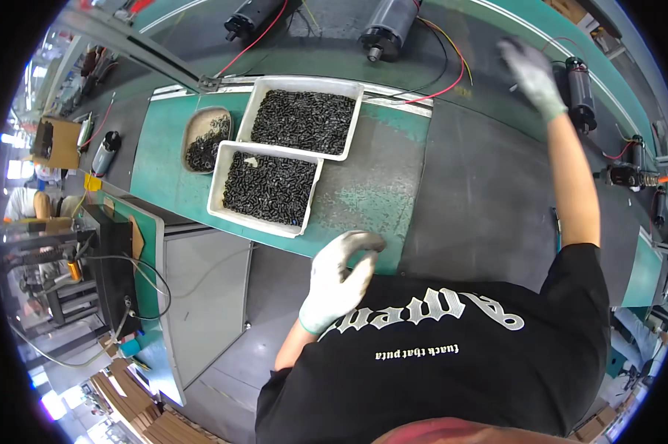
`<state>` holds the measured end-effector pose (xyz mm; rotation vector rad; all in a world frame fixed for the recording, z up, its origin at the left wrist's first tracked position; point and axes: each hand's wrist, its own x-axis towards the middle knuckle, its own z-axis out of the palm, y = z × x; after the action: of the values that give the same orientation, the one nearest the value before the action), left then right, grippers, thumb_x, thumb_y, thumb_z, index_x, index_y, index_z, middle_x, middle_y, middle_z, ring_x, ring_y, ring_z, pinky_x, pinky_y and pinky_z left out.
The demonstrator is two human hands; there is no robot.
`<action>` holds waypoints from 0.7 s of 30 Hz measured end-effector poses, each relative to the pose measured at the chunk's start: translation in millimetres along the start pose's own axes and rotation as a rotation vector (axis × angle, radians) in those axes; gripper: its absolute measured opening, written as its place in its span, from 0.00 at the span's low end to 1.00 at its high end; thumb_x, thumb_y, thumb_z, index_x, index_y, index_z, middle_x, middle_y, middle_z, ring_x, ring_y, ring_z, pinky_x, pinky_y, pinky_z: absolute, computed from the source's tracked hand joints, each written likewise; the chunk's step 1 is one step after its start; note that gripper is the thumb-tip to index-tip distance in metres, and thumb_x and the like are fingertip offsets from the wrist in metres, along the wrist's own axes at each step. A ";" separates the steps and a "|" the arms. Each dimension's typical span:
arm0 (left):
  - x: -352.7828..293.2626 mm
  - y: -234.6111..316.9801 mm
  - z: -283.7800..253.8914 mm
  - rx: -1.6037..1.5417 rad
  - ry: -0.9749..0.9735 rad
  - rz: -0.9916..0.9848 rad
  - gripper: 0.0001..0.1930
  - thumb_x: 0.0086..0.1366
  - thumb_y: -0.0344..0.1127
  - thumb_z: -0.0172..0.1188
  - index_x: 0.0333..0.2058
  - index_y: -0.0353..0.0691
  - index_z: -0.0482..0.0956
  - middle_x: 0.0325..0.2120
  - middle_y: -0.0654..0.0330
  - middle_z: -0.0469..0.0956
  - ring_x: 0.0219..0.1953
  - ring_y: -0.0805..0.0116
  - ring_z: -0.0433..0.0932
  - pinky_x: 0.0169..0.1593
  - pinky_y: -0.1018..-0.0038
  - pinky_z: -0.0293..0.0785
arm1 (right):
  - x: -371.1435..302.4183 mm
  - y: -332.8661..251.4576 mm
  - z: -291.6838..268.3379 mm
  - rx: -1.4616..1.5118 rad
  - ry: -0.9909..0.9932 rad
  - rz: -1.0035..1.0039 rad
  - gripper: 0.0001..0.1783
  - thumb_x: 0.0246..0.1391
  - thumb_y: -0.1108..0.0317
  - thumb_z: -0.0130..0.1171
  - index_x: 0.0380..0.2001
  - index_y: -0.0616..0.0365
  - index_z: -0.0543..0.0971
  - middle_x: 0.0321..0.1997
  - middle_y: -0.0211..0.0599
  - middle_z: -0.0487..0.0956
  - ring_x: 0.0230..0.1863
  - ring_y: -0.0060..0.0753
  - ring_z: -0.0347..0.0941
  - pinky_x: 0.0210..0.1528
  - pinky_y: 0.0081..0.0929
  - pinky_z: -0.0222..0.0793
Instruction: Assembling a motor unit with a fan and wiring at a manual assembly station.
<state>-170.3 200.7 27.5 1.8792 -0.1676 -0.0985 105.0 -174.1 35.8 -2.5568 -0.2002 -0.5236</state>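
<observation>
My left hand point(340, 280), in a white glove with grey fingertips, hovers at the bench's front edge. Its fingers curve with a gap to the thumb, and nothing shows between them. My right hand point(530, 74), also gloved, reaches far out to the right over the conveyor, beside a dark cylindrical motor point(580, 96). Motion smears its fingers, so whether it holds anything is unclear. Left of my left hand stand two white bins, a near one point(214, 201) and a far one point(250, 111), filled with small black parts. An oval tray point(186, 140) beside them holds black rings.
More cylindrical motors with loose wires lie on the conveyor: one point(392, 29) at the top middle, another point(251, 18) left of it. A metal frame bar point(156, 59) crosses the upper left. A grey cabinet point(204, 296) and a black machine point(105, 259) stand at the left.
</observation>
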 end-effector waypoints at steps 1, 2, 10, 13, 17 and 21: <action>9.1 2.6 1.0 0.060 -0.068 0.095 0.12 0.57 0.27 0.55 0.40 0.32 0.81 0.38 0.50 0.82 0.43 0.55 0.82 0.50 0.66 0.75 | -3.0 -29.0 25.0 0.529 -0.318 0.198 0.27 0.65 0.48 0.52 0.54 0.61 0.78 0.48 0.40 0.82 0.46 0.30 0.79 0.47 0.29 0.74; 17.1 7.3 2.6 0.061 -0.093 0.107 0.12 0.57 0.27 0.55 0.40 0.32 0.81 0.38 0.50 0.82 0.43 0.55 0.82 0.50 0.66 0.75 | -8.3 -46.8 47.2 0.474 -0.298 -0.099 0.27 0.66 0.49 0.51 0.53 0.61 0.78 0.47 0.37 0.82 0.44 0.29 0.79 0.48 0.29 0.74; 2.4 14.7 10.7 0.018 -0.125 0.119 0.12 0.56 0.25 0.57 0.41 0.33 0.80 0.40 0.50 0.82 0.45 0.54 0.81 0.51 0.66 0.75 | 16.3 -90.2 189.5 1.609 -0.510 0.606 0.25 0.67 0.46 0.49 0.56 0.51 0.75 0.40 0.29 0.79 0.39 0.37 0.78 0.46 0.38 0.75; -17.0 7.6 5.0 0.062 -0.054 0.113 0.13 0.56 0.23 0.57 0.41 0.33 0.81 0.38 0.51 0.83 0.42 0.58 0.82 0.49 0.68 0.76 | 18.0 -107.3 175.1 0.798 -0.367 0.386 0.24 0.64 0.48 0.51 0.42 0.58 0.82 0.31 0.33 0.80 0.34 0.36 0.75 0.40 0.38 0.70; -42.6 1.8 -9.4 0.102 0.057 0.034 0.13 0.56 0.22 0.56 0.41 0.33 0.81 0.37 0.53 0.83 0.36 0.64 0.83 0.44 0.72 0.77 | 12.5 -73.3 81.8 -0.079 -0.294 -0.257 0.28 0.60 0.46 0.52 0.39 0.65 0.81 0.34 0.52 0.81 0.39 0.43 0.78 0.44 0.40 0.70; -52.1 -8.0 -19.9 0.086 0.118 -0.040 0.13 0.56 0.21 0.55 0.40 0.33 0.81 0.35 0.54 0.83 0.30 0.71 0.82 0.38 0.75 0.77 | -4.9 -78.9 -14.6 -0.318 -0.351 -0.326 0.24 0.58 0.51 0.52 0.33 0.65 0.80 0.36 0.55 0.80 0.39 0.54 0.78 0.43 0.45 0.70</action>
<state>-218.1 230.5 25.2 1.9681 -0.0542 -0.0078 76.8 -114.4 81.8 -2.9324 -0.7186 -0.2284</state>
